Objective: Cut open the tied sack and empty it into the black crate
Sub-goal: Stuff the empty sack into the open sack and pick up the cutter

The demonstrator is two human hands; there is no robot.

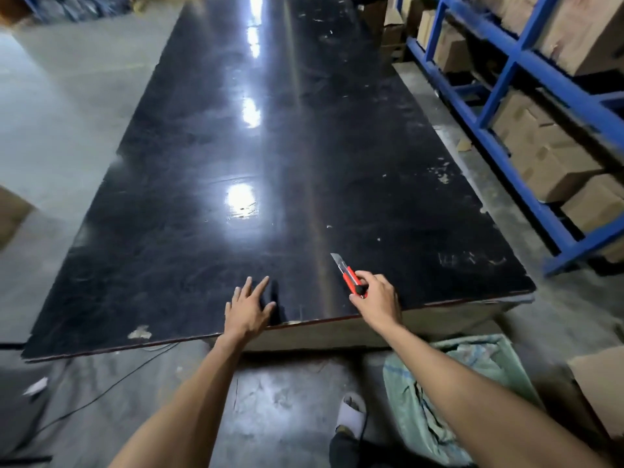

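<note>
pale green woven sack (449, 393) lies slumped on the concrete floor, below the near right corner of the black table (209, 184), beside a foot in a grey slipper (351, 413). cannot tell from here whether its mouth is tied; it looks crumpled and fairly flat. no black crate in view.

red utility knife (349, 275) sits in the right hand (374, 298), which is clenched round the handle, blade extended and pointing away over the table top. left hand (248, 309) is empty, fingers spread, palm down at the table edge; contact with the surface not certain.

sack is low and to the right of the knife hand, well apart from it, partly hidden under the right forearm.

judgement on the step: bring the knife down to the sack with the blade kept pointing away from the body and foot. pinch the tie or neck taut with the left hand, and cut beside those fingers, not toward them. short blade travel only.

blue shelving (506, 106) with cardboard boxes (553, 163) stands at right.
</note>
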